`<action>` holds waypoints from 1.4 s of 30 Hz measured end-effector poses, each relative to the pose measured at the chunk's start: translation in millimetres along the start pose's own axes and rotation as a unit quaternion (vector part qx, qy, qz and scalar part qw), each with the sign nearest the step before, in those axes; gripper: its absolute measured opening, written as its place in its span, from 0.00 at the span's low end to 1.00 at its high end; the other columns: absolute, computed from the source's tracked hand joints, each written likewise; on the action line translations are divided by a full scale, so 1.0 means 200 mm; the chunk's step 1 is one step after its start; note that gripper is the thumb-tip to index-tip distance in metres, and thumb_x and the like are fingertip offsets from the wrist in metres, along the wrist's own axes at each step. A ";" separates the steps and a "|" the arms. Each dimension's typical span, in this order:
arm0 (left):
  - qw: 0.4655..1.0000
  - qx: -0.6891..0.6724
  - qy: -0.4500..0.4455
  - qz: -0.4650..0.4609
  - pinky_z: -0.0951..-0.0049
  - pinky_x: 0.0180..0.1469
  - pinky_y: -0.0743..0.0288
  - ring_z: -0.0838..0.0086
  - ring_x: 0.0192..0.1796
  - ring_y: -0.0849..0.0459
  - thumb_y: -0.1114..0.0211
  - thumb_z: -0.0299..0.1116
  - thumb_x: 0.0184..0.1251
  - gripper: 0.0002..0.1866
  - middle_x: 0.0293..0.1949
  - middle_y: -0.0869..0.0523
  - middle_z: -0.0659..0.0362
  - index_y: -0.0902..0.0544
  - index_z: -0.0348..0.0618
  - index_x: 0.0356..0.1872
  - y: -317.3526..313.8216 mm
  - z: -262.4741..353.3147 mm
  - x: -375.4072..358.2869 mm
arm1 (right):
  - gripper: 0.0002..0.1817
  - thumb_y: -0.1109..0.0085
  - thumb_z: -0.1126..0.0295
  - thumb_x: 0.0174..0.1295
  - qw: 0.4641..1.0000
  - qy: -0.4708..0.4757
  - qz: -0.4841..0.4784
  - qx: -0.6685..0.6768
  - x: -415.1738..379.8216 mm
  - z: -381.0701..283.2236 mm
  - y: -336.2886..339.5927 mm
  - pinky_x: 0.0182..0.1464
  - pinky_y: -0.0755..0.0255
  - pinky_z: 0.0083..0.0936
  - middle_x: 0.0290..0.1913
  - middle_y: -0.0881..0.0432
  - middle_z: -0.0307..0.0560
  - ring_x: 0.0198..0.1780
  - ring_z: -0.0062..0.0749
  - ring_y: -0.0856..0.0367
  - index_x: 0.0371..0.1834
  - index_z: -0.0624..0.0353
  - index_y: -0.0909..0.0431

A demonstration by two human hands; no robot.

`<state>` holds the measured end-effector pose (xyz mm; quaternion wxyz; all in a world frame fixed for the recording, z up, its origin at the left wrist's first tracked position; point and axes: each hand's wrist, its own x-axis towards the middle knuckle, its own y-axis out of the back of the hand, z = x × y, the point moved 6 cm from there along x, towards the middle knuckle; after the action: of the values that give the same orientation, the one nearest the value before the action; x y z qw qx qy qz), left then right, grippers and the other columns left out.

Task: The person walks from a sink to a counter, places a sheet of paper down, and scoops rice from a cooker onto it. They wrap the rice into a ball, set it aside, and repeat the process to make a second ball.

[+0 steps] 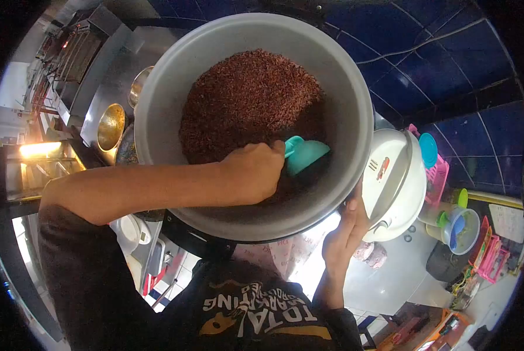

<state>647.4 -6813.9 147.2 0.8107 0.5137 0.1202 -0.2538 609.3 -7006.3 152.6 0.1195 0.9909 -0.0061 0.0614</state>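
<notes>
A large grey pot fills the middle of the view and holds a heap of reddish-brown rice. My left hand reaches in from the left and is shut on the handle of a teal scoop, whose bowl rests in the rice near the pot's right wall. My right hand lies flat against the pot's lower right rim from outside, fingers pointing up. My dark printed shirt shows below the pot.
A white rice cooker stands just right of the pot. Behind it are a pink basket with a teal lid, and a clear jug. Brass and steel bowls sit on the steel counter at left. Blue tiles line the wall.
</notes>
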 end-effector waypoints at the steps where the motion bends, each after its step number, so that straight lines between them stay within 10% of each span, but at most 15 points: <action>1: 1.000 -0.019 0.018 -0.014 0.47 0.38 0.17 0.40 0.34 0.12 0.45 0.27 0.72 0.14 0.27 0.15 0.36 0.26 0.24 0.51 0.00 0.02 0.00 | 0.32 0.67 0.58 0.81 1.000 -0.002 -0.004 -0.009 0.00 0.00 0.00 0.68 0.32 0.38 0.65 0.25 0.73 0.66 0.51 0.23 0.73 0.80 0.39; 11: 0.981 -0.093 0.115 -0.125 0.45 0.45 0.20 0.35 0.44 0.14 0.47 0.31 0.74 0.17 0.37 0.16 0.27 0.31 0.22 0.52 0.00 0.12 -0.07 | 0.30 0.68 0.61 0.81 0.999 0.019 -0.017 -0.043 0.03 -0.08 0.02 0.70 0.36 0.40 0.64 0.25 0.76 0.69 0.58 0.26 0.72 0.78 0.37; 17: 0.963 -0.145 0.161 -0.162 0.57 0.27 0.22 0.60 0.24 0.15 0.50 0.38 0.80 0.16 0.27 0.17 0.48 0.30 0.35 0.56 0.07 0.09 -0.16 | 0.29 0.69 0.62 0.80 0.997 0.037 -0.023 -0.065 -0.01 -0.04 0.04 0.72 0.38 0.42 0.67 0.27 0.76 0.71 0.64 0.29 0.74 0.75 0.39; 26: 0.898 -0.377 0.125 -0.190 0.81 0.10 0.46 0.85 0.11 0.37 0.46 0.44 0.80 0.12 0.19 0.29 0.67 0.27 0.45 0.48 0.31 -0.28 -0.25 | 0.33 0.37 0.72 0.60 0.941 -0.039 -0.060 -0.332 -0.83 0.36 -0.03 0.59 0.25 0.44 0.61 0.26 0.65 0.60 0.59 0.24 0.70 0.68 0.34; 36: 0.883 -0.467 0.022 -0.039 0.84 0.08 0.48 0.87 0.07 0.40 0.45 0.44 0.80 0.19 0.15 0.33 0.68 0.25 0.37 0.54 0.36 -0.06 -0.79 | 0.25 0.42 0.73 0.58 0.918 -0.113 0.049 -0.377 -1.20 0.88 0.06 0.44 0.20 0.47 0.54 0.24 0.63 0.48 0.59 0.19 0.61 0.65 0.29; 42: 0.825 -0.550 0.052 -0.121 0.81 0.09 0.44 0.83 0.08 0.38 0.46 0.42 0.79 0.18 0.17 0.30 0.65 0.26 0.38 0.57 -0.14 0.14 -1.16 | 0.14 0.45 0.70 0.65 0.922 -0.181 0.136 -0.314 -1.24 0.99 0.19 0.41 0.23 0.50 0.39 0.16 0.65 0.39 0.62 0.16 0.52 0.63 0.24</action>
<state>435.0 -6781.2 244.8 0.9142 -0.0232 0.3432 -0.2144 386.4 -7089.9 -59.7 0.4118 0.8864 -0.1810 -0.1089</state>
